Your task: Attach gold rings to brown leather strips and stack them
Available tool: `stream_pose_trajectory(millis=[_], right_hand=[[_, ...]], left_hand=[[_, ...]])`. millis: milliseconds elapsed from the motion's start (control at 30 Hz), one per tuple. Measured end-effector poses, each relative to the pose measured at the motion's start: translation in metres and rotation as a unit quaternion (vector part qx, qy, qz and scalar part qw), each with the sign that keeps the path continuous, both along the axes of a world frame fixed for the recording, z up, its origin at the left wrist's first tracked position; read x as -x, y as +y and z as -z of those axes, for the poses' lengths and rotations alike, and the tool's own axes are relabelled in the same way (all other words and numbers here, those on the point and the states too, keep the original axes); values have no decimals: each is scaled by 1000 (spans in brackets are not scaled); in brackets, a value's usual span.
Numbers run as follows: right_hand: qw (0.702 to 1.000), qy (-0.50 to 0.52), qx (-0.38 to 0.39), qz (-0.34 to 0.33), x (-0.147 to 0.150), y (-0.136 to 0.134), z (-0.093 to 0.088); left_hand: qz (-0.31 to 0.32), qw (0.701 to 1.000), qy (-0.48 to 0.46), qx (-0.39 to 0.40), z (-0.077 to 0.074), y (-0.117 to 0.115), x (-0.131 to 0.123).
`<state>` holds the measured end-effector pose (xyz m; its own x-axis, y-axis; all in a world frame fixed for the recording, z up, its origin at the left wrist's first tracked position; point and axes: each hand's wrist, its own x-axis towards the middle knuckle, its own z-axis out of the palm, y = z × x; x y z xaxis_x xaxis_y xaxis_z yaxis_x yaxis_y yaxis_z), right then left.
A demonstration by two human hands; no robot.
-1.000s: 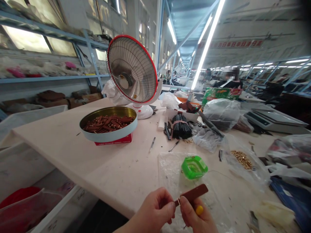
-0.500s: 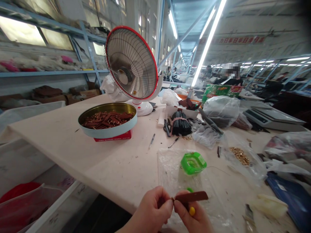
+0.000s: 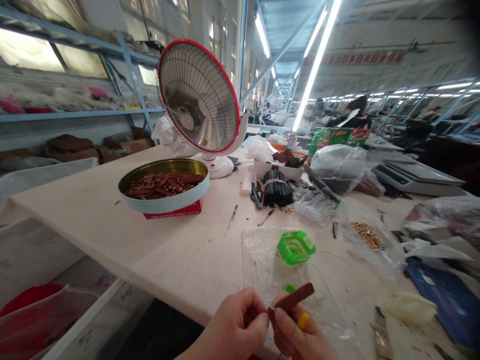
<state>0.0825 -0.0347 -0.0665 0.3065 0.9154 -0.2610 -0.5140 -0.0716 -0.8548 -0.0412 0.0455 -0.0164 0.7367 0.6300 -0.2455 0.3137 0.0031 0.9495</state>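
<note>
Low at the front edge of the table, my right hand pinches a brown leather strip between thumb and fingers. The strip's free end points up and to the right. My left hand is closed at the strip's near end, its thumb and fingertip pressed together by a small metal piece too tiny to make out. A yellow-ended item pokes out between my right fingers; the rest of it is hidden. A small green piece shows just behind the strip. Beyond my hands stands a green plastic dish.
On the left a round tin of brown strips rests on a red box, before a fan-shaped heater. Two pens, black strips, a bag of gold hardware, a scale and a blue packet lie about.
The strip has tilted more steeply upward, and my right hand has turned and shifted slightly down and right. The left hand keeps its pinch. The whole view has moved a little.
</note>
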Motion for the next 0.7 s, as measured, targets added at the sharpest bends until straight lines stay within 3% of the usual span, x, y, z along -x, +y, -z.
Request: stream_pose_trajectory(millis=[200,433,700], right_hand=[[994,-47,46,90,12,0,-2],[998,-51,25,29,-1,-3,3],[983,-123,83,105,14,-3,-6]], left_hand=[[-7,997,58,-53,-8,-4,-3],[1,997,48,-68,-7,-3,-3],[-8,994,69,-86,5,-10,-5]])
